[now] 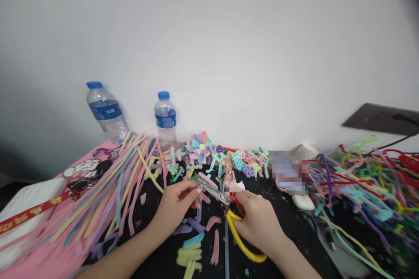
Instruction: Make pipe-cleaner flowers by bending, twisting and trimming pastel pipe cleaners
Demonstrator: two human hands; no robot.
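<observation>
My right hand (253,216) grips a pair of scissors (214,192) with a yellow handle loop and a red part by the pivot. Its metal blades point up and left, to the fingertips of my left hand (178,202). The left thumb and fingers are pinched at the blade tips on a short pipe cleaner piece, mostly hidden by fingers and blade. Below my hands, on the black mat, lie short yellow pipe cleaner pieces (190,255), purple pieces (196,226) and pink pieces (215,246).
Long pastel pipe cleaners (124,187) spread on the left, beside a white box (26,205). Two water bottles (166,117) stand by the wall. A pipe cleaner flower (200,147) and small shapes line the back. A phone (290,172) and tangled bright pipe cleaners (386,192) are at right.
</observation>
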